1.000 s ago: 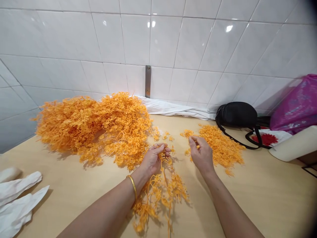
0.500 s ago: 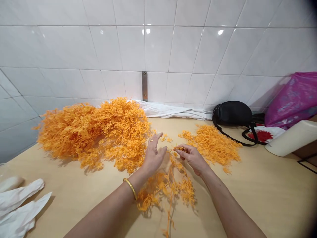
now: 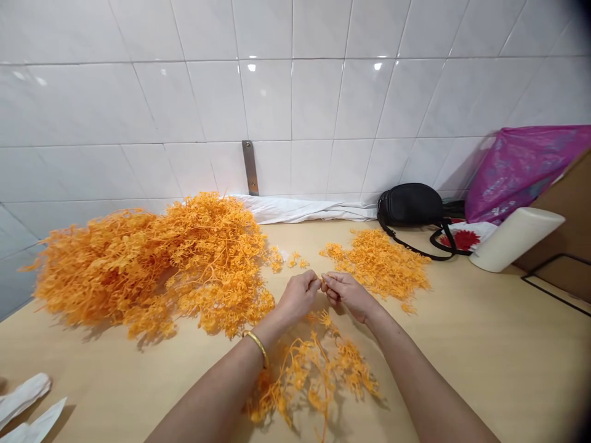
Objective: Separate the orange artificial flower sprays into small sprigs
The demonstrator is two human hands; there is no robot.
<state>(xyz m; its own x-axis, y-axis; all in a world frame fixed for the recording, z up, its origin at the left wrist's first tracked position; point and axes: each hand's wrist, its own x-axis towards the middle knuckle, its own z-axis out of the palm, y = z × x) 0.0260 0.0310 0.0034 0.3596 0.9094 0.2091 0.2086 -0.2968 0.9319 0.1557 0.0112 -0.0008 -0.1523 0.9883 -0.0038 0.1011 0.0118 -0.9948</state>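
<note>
Both hands meet over the middle of the table. My left hand, with a gold bangle at its wrist, is closed, its thumb and forefinger pinched on a small bit of orange sprig that the fingers mostly hide. Against it, my right hand pinches the same bit from the other side. Below the hands lies a loose orange branch with thin stems and curly tufts. A large heap of orange sprigs spreads to the left. Beyond my right hand is a flatter pile of small orange pieces.
A black bag with a strap, a cream bottle, a purple plastic bag and a cardboard box stand at the right. A white cloth lies along the tiled wall. White gloves rest at the lower left.
My left hand was open with fingers spread; it has closed in a pinch beside my right hand. The view has shifted a little to the right.
</note>
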